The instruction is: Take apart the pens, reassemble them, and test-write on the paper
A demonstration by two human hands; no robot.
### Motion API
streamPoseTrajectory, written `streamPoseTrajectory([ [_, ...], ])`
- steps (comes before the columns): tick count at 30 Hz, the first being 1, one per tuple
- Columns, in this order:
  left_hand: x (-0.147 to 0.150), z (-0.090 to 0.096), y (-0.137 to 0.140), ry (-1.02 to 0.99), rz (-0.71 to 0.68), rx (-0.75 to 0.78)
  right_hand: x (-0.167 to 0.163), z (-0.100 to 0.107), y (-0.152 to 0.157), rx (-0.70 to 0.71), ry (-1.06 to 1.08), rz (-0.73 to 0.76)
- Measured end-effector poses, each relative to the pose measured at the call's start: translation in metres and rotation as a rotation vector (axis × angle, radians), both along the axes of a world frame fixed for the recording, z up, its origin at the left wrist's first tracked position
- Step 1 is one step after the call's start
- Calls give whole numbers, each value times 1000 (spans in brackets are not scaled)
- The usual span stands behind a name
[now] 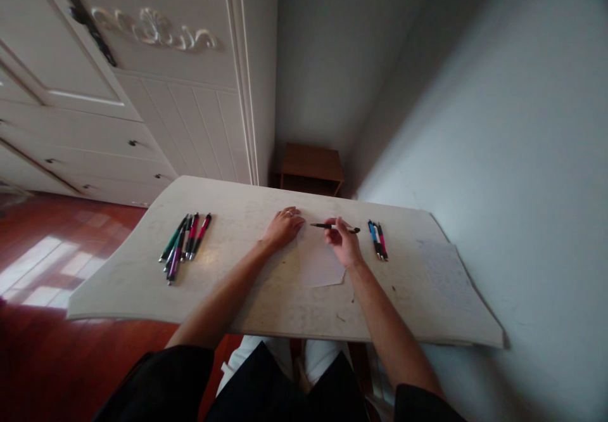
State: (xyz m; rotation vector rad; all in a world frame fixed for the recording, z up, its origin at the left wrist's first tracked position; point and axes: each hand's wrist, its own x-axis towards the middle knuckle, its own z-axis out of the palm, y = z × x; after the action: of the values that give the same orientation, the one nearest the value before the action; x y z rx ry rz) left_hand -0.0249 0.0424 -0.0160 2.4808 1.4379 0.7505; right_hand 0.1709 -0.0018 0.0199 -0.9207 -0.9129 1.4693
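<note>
A small sheet of white paper point(322, 267) lies on the table in front of me. My left hand point(285, 226) rests palm down by its upper left corner, fingers stretched out, with a ring on one finger. Over the sheet's upper part, my right hand point(345, 242) grips a dark pen point(323, 225) with a pale section. The pen is nearly level and its tip points left, toward my left hand. Whether the tip touches the paper I cannot tell. No writing can be made out on the sheet.
Several pens point(175, 251), green, purple and red, lie bunched on the left of the white table point(247, 219). More pens point(379, 241), blue and pink among them, lie right of my right hand. A wall point(522, 187) borders the right; a white cabinet point(199, 130) stands behind.
</note>
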Motion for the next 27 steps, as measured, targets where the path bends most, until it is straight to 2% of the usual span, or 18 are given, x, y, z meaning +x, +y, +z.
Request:
streamPoseTrajectory([
  [7,-4,6,-1,19,-13,-35,-2,-11,-3,211,-601,-2],
  [13,-7,6,0,3,-23,-57,-6,-14,-10,446,-939,8],
  [18,-7,6,-1,-7,-18,-65,-10,-14,-12,510,-1032,43],
  [27,-7,4,1,0,-30,-46,-11,-12,-12,542,-1047,54],
])
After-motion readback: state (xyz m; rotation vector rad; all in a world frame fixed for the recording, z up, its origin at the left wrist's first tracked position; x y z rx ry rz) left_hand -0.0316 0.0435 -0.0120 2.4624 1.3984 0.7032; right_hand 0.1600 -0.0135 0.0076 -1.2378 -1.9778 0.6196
